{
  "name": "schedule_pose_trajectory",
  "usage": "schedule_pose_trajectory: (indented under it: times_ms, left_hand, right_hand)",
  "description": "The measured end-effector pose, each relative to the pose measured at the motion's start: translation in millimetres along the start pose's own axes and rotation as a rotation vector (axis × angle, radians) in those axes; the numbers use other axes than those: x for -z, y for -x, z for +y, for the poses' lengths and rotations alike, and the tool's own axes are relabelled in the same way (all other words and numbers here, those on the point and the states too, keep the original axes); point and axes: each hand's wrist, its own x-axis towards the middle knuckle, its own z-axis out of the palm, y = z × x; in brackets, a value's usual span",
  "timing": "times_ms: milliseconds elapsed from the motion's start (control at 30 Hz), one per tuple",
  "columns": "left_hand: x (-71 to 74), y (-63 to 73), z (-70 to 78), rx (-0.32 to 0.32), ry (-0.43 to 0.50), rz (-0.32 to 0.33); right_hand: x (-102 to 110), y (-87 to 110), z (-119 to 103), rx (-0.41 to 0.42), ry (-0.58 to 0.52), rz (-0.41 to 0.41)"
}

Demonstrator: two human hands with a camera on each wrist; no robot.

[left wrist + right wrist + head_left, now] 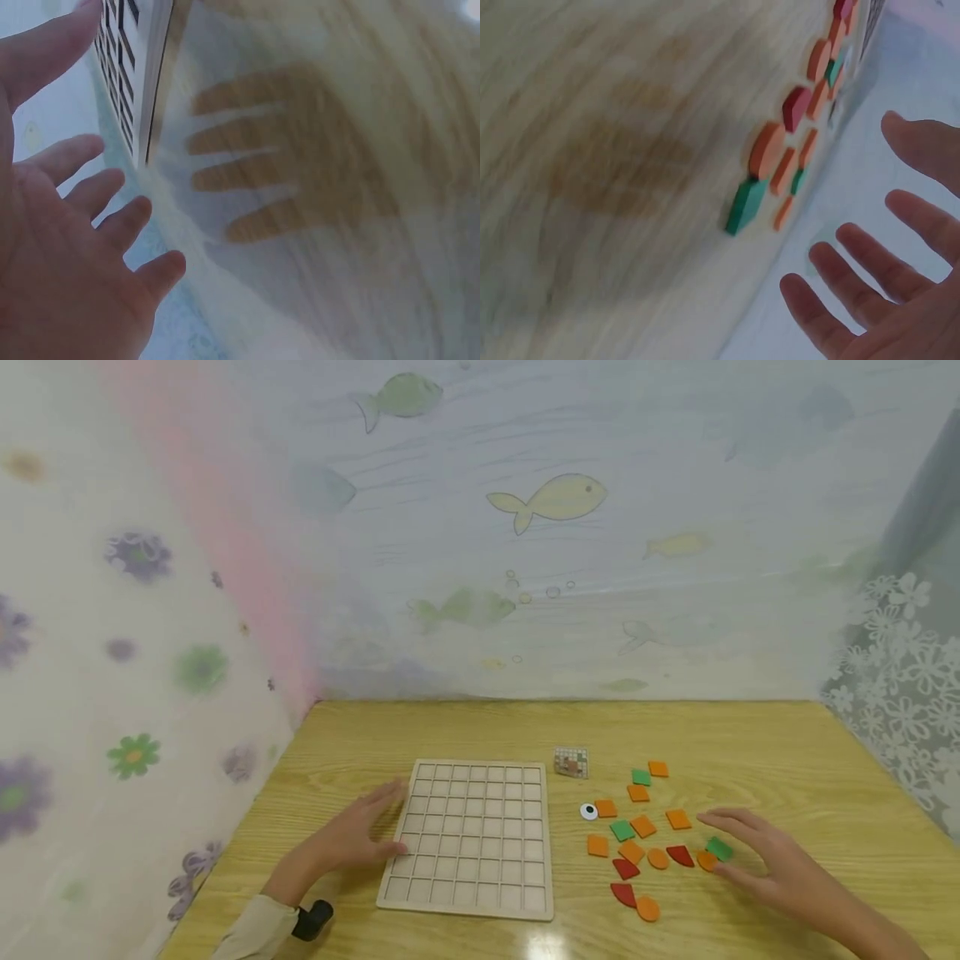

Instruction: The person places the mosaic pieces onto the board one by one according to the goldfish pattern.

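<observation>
A pale wooden grid board (474, 837) lies flat on the table, its square cells bare. My left hand (352, 837) is at the board's left edge, thumb tip right at the rim, fingers spread. In the left wrist view the same hand (75, 262) has its fingers extended beside the board (142, 97). My right hand (787, 868) hovers at the right of the loose pieces, fingers parted, holding nothing. Nearest to it are a green square (719, 848) and an orange disc (706, 861); the right wrist view shows the green square (745, 206) touching the orange disc (766, 150).
Several orange squares (678, 819), red quarter-circles (623, 894) and orange discs (648, 908) are scattered right of the board. A round eye piece (588, 812) lies among them. A small printed grid card (572, 762) sits behind. The painted wall (570, 635) bounds the table's far edge.
</observation>
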Motion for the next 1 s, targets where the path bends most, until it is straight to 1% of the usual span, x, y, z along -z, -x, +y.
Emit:
schedule_pose_trajectory:
  times_ms: [167, 267, 333, 500, 567, 633, 867, 1000]
  left_hand:
    - [-1.2, 2.6, -0.6, 0.043, 0.073, -0.088]
    - [-2.5, 2.6, -1.1, 0.069, 0.101, -0.115]
    - [-3.0, 2.0, -2.1, 0.065, 0.114, -0.118]
    - [-3.6, 0.3, -5.6, 0.039, 0.119, -0.125]
    - [-3.4, -0.2, -5.8, 0.039, 0.114, -0.127]
    - [-3.1, -0.8, -4.8, 0.038, 0.119, -0.131]
    - [-5.9, -4.0, 2.7, 0.047, 0.134, -0.167]
    - [-7.8, -3.8, 3.8, 0.061, 0.134, -0.159]
  right_hand:
    - [-16.1, -7.0, -4.1, 0.075, -0.088, 0.006]
    - [-25.4, -10.5, -6.5, 0.11, -0.141, -0.005]
    - [-31.3, -12.3, -7.6, 0.13, -0.171, -0.01]
    - [-40.1, -14.5, -10.0, 0.11, -0.209, -0.076]
    - [-41.8, -15.4, -11.3, 0.094, -0.214, -0.112]
    - [-43.5, -16.7, -13.0, 0.085, -0.223, -0.131]
    - [-48.0, -22.8, -19.2, 0.055, -0.213, -0.156]
    - [-50.9, -27.1, -22.0, 0.035, -0.208, -0.176]
